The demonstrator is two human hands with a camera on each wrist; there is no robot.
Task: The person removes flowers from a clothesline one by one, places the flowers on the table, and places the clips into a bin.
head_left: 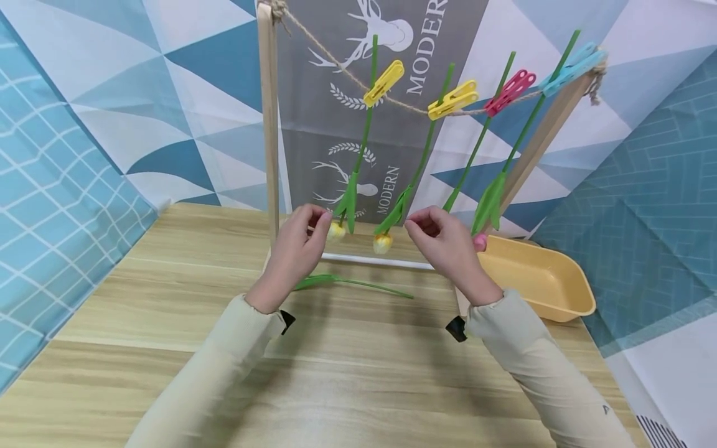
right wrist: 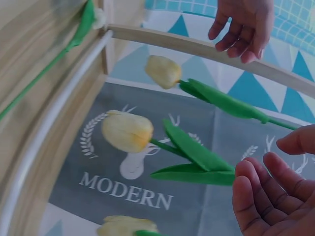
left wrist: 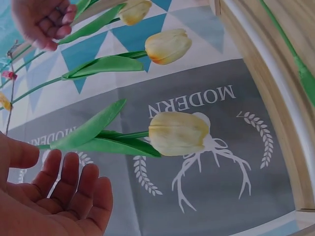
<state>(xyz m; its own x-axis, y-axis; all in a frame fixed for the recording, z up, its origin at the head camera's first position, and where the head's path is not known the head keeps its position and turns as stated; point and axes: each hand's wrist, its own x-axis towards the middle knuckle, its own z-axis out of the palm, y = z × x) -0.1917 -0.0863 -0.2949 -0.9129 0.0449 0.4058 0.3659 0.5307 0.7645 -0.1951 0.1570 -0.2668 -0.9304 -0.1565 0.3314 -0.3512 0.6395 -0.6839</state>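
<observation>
My left hand [head_left: 299, 249], fingers loosely bent, is beside a pale yellow tulip [head_left: 336, 231] that hangs upside down. A space shows between that hand and the flower in the right wrist view. Close to the leaves of a second pale yellow tulip [head_left: 383, 242] is my right hand [head_left: 445, 239], thumb and fingers apart and holding nothing. Yellow clothespins [head_left: 384, 83] fix both stems to a twine line [head_left: 313, 38]. Farther right, a red clothespin [head_left: 510, 92] and a blue clothespin [head_left: 572, 68] hold two more stems; a pink flower [head_left: 480, 242] shows past my right hand.
Wooden posts [head_left: 267, 124] carry the twine, with a white rod [head_left: 381, 262] low between them. Another tulip, its green stem [head_left: 372, 287] showing, lies on the wooden table [head_left: 336, 379]. A yellow basin [head_left: 566, 280] stands at the right, by the patterned backdrop [head_left: 218, 81].
</observation>
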